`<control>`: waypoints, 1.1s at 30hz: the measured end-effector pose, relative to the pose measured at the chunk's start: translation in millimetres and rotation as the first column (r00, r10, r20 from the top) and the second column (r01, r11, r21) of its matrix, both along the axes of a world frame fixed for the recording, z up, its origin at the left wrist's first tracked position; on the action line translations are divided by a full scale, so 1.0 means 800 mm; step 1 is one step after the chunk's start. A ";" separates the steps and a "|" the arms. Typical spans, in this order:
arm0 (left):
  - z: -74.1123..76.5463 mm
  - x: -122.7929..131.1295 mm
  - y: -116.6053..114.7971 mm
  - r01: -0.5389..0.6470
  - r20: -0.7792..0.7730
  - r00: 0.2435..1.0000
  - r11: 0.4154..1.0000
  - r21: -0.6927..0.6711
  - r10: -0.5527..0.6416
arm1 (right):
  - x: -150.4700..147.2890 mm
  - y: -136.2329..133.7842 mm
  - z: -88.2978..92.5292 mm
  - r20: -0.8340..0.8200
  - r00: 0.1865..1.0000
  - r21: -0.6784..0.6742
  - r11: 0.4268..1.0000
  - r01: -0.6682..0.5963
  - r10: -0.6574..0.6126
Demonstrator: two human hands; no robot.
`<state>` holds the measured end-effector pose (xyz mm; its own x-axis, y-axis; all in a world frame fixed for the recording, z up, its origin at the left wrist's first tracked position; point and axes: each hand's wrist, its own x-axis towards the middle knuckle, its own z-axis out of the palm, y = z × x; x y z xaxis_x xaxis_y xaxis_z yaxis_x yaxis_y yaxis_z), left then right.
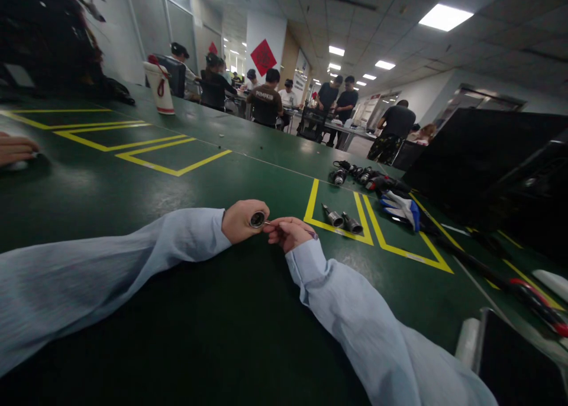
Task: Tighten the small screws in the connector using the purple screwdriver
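Note:
My left hand (242,221) is closed around a round metal part (257,219), whose dark hollow end faces me. Pinched in my right hand (289,233) is a slim screwdriver (314,235); its thin shaft reaches left to the rim of the metal part. Whether the tip touches the rim or enters it, I cannot tell. Both hands are close together above the near side of the green table. To their right, inside a yellow taped box, lie two metal cylinders with narrow shafts (341,219).
The green table (213,187) carries yellow tape outlines. Black and metal tool parts (350,172) and a blue-and-white glove (400,208) lie at right, near a dark screen (479,157). A pale cup (160,89) stands at far left. Another person's hand (15,150) rests at the left edge.

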<state>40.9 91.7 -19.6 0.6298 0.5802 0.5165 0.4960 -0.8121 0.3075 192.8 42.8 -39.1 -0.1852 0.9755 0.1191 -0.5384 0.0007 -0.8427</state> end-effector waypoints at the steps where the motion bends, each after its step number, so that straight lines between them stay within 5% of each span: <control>1: -0.001 0.000 0.002 0.007 0.017 1.000 1.000 -0.021 -0.006 | 0.001 0.001 0.000 -0.023 0.999 -0.010 1.000 -0.026 0.026; 10: -0.004 0.003 0.007 -0.090 0.005 0.996 0.996 -0.027 0.090 | -0.002 -0.001 -0.003 0.060 0.995 0.023 0.997 0.078 -0.080; 23: -0.001 0.001 0.001 0.038 0.118 0.993 0.991 -0.130 -0.023 | 0.000 -0.002 0.001 -0.021 1.000 0.002 1.000 0.003 -0.003; 33: -0.004 0.002 0.000 0.066 0.056 0.997 0.992 -0.106 -0.060 | -0.003 -0.003 0.000 0.000 1.000 0.020 0.999 0.029 -0.029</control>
<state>42.2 91.9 -22.5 0.6405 0.5946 0.4861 0.4259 -0.8017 0.4194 190.2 40.5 -39.0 -0.1568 0.9779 0.1385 -0.5376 0.0331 -0.8425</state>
